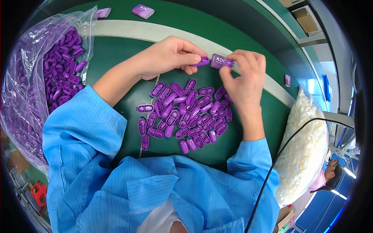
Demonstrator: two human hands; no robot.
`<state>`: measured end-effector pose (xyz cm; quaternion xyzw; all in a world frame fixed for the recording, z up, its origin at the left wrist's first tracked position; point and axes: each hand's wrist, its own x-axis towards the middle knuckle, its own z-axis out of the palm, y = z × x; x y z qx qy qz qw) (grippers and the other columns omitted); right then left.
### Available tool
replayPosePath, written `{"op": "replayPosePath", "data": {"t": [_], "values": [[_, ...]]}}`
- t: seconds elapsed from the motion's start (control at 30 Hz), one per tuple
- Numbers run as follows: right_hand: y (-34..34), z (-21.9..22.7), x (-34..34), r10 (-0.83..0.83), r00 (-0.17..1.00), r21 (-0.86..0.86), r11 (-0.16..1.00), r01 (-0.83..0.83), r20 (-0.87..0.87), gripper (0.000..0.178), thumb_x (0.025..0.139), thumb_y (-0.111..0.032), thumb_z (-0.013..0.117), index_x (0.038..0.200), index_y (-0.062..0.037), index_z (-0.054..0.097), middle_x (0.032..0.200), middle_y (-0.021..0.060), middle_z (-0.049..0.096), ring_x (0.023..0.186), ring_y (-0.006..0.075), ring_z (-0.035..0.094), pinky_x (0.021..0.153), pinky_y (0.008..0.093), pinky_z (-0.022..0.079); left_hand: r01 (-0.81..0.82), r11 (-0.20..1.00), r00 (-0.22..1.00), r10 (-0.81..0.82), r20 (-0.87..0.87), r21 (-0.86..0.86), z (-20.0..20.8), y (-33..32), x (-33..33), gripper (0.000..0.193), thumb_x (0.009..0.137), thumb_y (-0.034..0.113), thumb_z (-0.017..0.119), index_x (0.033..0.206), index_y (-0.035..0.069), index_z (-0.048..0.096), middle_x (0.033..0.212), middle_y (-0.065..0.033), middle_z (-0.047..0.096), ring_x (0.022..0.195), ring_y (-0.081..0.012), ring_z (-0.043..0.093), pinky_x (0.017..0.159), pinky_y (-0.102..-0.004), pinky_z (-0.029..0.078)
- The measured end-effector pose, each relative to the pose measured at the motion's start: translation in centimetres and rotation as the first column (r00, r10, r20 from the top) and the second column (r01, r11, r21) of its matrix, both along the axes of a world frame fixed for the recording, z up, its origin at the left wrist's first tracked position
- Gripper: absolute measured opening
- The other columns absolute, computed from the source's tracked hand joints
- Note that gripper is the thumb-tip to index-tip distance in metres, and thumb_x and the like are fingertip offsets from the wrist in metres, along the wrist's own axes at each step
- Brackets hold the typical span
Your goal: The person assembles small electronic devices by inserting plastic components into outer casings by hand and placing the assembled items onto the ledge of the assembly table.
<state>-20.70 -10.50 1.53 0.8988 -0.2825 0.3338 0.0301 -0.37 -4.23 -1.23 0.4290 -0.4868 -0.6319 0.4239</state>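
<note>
In my left hand, thumb and fingers pinch a small purple oval plastic cap, its hollow side partly showing. My right hand grips a small purple rounded case with pale print by its right end. A shiny purple piece shows between those fingertips; whether it is joined to the case I cannot tell. The cap and the case are close together, end to end. Below both hands, a loose pile of matching purple caps lies on the green work surface, some hollow side up, others domed side up.
A clear plastic bag full of purple caps stands at the left. Purple cases lie beyond the pale strip, one at the right. A bag of cream-coloured pieces stands right, crossed by a black cable. Another person is far right.
</note>
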Motion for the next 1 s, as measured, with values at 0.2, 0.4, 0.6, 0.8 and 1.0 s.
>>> {"op": "replayPosePath", "data": {"t": [0.2,0.4,0.6,0.8,1.0], "values": [[0.9,2.1,-0.2,0.266,0.962,0.549,0.815,-0.187,-0.067,0.018,0.066,-0.010,0.069,0.082,-0.0022,0.065,0.083,0.0115,0.063,0.085,0.0280,0.057,0.077,0.0360,0.046,-0.168,0.983,0.975,0.177,-0.136,0.077,-0.5,-0.7,1.8,0.027,0.089,0.017,0.057,0.109,-0.001,0.059,0.083,-0.0004,0.059,0.071,-0.0063,0.055,0.068,-0.0189,0.047],[-2.6,-1.0,-1.2,-0.098,0.995,0.502,0.860,0.097,-0.025,0.022,0.075,-0.017,0.068,0.088,0.0005,0.065,0.088,0.0143,0.063,0.079,0.0267,0.059,0.070,0.0352,0.047,-0.222,0.973,0.963,0.228,-0.144,0.058,-0.2,-0.9,0.9,0.028,0.087,0.017,0.060,0.109,-0.001,0.058,0.092,-0.0054,0.062,0.077,-0.0082,0.058,0.075,-0.0204,0.049],[-2.5,-1.9,-1.2,0.132,0.991,0.388,0.914,-0.122,0.000,0.030,0.074,-0.020,0.071,0.094,0.0005,0.062,0.087,0.0125,0.062,0.075,0.0251,0.059,0.068,0.0335,0.048,-0.231,0.972,0.955,0.235,-0.183,0.047,-0.3,-0.8,0.4,0.034,0.086,0.015,0.060,0.116,-0.001,0.055,0.101,-0.0105,0.064,0.081,-0.0104,0.060,0.080,-0.0228,0.049],[-0.1,-0.3,0.4,-0.112,0.930,0.886,0.362,-0.291,0.351,0.027,0.079,-0.006,0.067,0.103,0.0017,0.058,0.086,0.0058,0.064,0.069,0.0106,0.059,0.061,0.0202,0.047,-0.171,0.984,0.977,0.164,-0.135,-0.041,-0.5,-0.3,0.3,0.033,0.084,0.009,0.063,0.114,-0.001,0.057,0.095,-0.0090,0.065,0.083,-0.0109,0.061,0.079,-0.0229,0.049],[0.1,-0.4,0.2,-0.042,0.916,0.874,0.322,-0.365,0.398,0.026,0.081,-0.003,0.065,0.105,0.0032,0.058,0.090,0.0085,0.064,0.073,0.0091,0.060,0.064,0.0213,0.050,-0.226,0.969,0.974,0.223,-0.040,-0.098,-0.4,0.0,-0.7,0.032,0.082,0.005,0.063,0.113,-0.001,0.059,0.094,-0.0085,0.066,0.083,-0.0113,0.061,0.079,-0.0234,0.049]]}}
